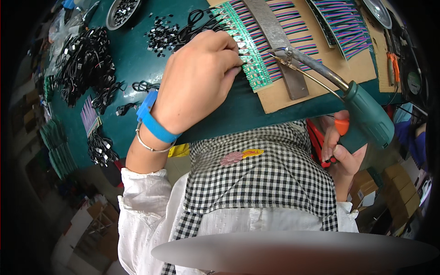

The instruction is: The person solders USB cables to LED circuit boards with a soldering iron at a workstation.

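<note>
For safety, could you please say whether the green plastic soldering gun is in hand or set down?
In hand: the right hand grips the soldering gun by its handle, its barrel over the flat grey metal bar.

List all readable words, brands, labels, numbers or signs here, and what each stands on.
Yellow patch on the checkered apron: small lettering, not copied out here.
Green circuit boards: any print is too small to read.
Green soldering gun: no lettering I can make out.

Left hand [197, 78] (beside the circuit board [252, 57]), some fingertips hidden
</note>
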A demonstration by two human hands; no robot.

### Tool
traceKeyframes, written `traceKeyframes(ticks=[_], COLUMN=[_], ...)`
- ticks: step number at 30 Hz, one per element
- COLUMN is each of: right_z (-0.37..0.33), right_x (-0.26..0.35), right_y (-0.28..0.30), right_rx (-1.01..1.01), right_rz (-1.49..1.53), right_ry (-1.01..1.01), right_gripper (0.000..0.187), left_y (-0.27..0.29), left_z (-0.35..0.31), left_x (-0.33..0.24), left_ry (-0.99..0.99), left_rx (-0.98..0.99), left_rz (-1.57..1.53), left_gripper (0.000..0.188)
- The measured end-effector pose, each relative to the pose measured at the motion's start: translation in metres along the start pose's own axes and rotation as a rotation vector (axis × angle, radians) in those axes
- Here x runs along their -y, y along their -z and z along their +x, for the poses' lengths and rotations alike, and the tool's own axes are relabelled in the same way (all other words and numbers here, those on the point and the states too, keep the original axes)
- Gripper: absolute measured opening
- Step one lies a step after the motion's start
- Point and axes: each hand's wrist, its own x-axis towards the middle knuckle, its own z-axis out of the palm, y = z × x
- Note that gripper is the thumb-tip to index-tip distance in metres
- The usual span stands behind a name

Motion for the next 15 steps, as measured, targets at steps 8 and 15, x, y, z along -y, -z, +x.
traceKeyframes(ticks=[8,15], right_z=[-0.001,0.002], right_x=[-0.003,-0.003], right_y=[-0.002,0.004], right_rx=[-0.021,0.098], right_rz=[0.046,0.011], right_ry=[-0.014,0.054], right_gripper=[0.064,0.063], left_y=[0.044,0.073], left_z=[-0.045,-0.110], left_x=[0.011,0.061], left_ry=[-0.019,0.364], left_rx=[-0.132,-0.293], left_rz=[-0.122,0.158], left_gripper=[0.020,0.029])
